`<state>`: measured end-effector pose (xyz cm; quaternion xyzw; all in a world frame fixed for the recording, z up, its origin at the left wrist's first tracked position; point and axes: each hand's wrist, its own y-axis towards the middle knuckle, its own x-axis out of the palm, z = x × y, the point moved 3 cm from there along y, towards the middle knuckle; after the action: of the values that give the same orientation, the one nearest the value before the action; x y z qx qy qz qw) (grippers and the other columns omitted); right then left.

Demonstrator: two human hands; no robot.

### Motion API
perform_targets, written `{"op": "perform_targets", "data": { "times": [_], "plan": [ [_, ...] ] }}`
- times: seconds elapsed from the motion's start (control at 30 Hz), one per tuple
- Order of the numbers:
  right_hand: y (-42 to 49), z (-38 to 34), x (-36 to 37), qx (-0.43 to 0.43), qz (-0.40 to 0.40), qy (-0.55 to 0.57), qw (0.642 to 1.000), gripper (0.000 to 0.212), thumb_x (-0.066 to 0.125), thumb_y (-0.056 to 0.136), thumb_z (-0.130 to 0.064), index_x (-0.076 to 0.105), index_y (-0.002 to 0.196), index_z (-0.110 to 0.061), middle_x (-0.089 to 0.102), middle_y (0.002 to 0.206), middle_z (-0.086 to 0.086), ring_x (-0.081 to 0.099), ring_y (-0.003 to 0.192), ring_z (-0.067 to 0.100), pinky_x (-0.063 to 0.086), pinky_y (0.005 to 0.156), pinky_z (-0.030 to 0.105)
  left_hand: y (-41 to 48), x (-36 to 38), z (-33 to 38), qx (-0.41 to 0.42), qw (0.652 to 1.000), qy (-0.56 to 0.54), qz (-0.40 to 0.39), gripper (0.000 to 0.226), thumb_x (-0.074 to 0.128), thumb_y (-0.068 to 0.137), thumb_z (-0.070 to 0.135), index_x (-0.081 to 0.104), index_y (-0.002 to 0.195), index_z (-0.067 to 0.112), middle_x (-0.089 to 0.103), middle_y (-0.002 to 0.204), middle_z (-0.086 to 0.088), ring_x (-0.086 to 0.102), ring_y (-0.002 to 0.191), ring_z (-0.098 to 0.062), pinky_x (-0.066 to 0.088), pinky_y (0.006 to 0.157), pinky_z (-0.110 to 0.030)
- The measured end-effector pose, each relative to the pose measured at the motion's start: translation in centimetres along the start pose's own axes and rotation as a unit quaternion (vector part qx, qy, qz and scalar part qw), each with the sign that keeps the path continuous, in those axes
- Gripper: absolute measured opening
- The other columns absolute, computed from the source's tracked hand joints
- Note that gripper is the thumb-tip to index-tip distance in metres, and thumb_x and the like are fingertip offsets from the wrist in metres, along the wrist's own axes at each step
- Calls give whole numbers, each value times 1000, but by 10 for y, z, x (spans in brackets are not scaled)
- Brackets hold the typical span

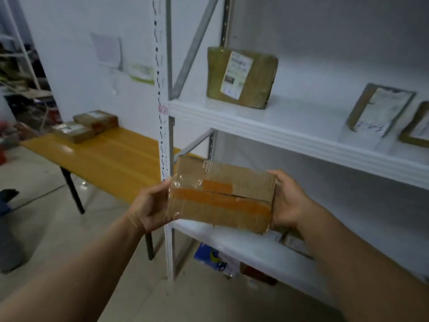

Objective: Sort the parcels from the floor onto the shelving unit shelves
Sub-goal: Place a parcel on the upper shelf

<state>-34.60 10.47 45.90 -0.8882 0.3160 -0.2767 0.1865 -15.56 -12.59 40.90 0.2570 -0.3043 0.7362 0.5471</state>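
Note:
I hold a brown cardboard parcel (pixel 220 196) with orange tape across its top, in the air in front of the white shelving unit (pixel 267 126). My left hand (pixel 152 205) grips its left end and my right hand (pixel 286 201) grips its right end. The parcel hangs between the upper shelf and the lower shelf (pixel 243 245), near the unit's left post. On the upper shelf a taped parcel with a white label (pixel 241 77) stands upright, and two flat labelled parcels (pixel 376 110) lean at the right.
A yellow table (pixel 104 159) on black legs stands left of the shelving with two brown parcels (pixel 86 126) at its far end. A blue packet (pixel 211 256) and a dark item lie on the floor under the lower shelf. Clutter fills the far left.

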Motion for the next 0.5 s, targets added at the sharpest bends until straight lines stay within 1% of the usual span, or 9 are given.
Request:
{"op": "perform_targets", "data": {
  "times": [0.03, 0.1, 0.13, 0.17, 0.2, 0.27, 0.33, 0.4, 0.5],
  "plan": [
    [-15, -11, 1, -38, 2, 1, 999, 42, 82, 51, -38, 80, 89, -20, 75, 103, 14, 74, 85, 34, 57, 79, 53, 0, 19, 5, -8, 1000, 20, -14, 74, 78, 77, 45, 55, 137, 7, 57, 134, -22, 56, 122, -42, 46, 99, -58],
    [-39, -26, -1, -98, 16, 0, 995, 33, 74, 62, -38, 82, 85, -16, 74, 95, 14, 74, 77, 31, 60, 74, 43, 1, 55, 11, -46, 997, 58, -32, 81, 65, 78, 71, 61, 134, 13, 54, 140, -23, 52, 127, -45, 41, 104, -62],
    [-53, -33, -4, -130, 19, -2, 991, 36, 69, 66, -38, 82, 90, -14, 75, 99, 14, 74, 79, 31, 59, 75, 41, -1, 74, 12, -70, 993, 81, -41, 87, 61, 74, 79, 61, 134, 16, 54, 140, -24, 50, 128, -47, 39, 105, -63],
    [-63, -38, -8, -163, 16, -3, 986, 42, 67, 70, -36, 81, 101, -13, 75, 106, 15, 74, 84, 30, 58, 79, 40, -3, 90, 13, -89, 990, 105, -43, 91, 59, 71, 84, 62, 134, 18, 54, 140, -24, 49, 128, -49, 38, 105, -64],
    [-74, -43, -11, -199, 12, -2, 980, 46, 65, 72, -34, 78, 112, -15, 74, 114, 15, 74, 91, 30, 56, 83, 40, -5, 104, 13, -100, 986, 131, -37, 90, 60, 69, 85, 63, 132, 20, 56, 138, -24, 49, 128, -49, 37, 106, -64],
    [-94, -50, -18, -261, -14, -1, 965, 50, 61, 77, -29, 71, 126, -21, 69, 127, 16, 69, 109, 33, 51, 98, 46, -7, 126, 14, -91, 982, 167, -20, 79, 67, 73, 73, 64, 131, 20, 59, 135, -22, 50, 129, -46, 35, 108, -61],
    [-112, -55, -27, -303, -46, -6, 952, 54, 59, 82, -25, 63, 135, -22, 63, 136, 17, 59, 125, 37, 41, 110, 52, -7, 146, 17, -49, 984, 169, -10, 67, 73, 77, 53, 63, 132, 16, 61, 134, -20, 54, 125, -42, 35, 109, -57],
    [-125, -60, -35, -322, -66, 7, 945, 54, 61, 84, -25, 61, 137, -23, 62, 138, 16, 58, 128, 38, 42, 110, 53, -8, 167, 22, 0, 987, 160, 2, 60, 72, 79, 39, 63, 131, 11, 63, 130, -20, 62, 112, -40, 42, 105, -53],
    [-142, -70, -40, -320, -68, 36, 944, 50, 69, 87, -32, 65, 134, -18, 64, 135, 18, 63, 123, 36, 54, 98, 49, -10, 194, 29, 50, 988, 145, 3, 52, 66, 81, 28, 63, 128, 5, 67, 123, -22, 68, 99, -39, 51, 94, -50]
  ]
}}
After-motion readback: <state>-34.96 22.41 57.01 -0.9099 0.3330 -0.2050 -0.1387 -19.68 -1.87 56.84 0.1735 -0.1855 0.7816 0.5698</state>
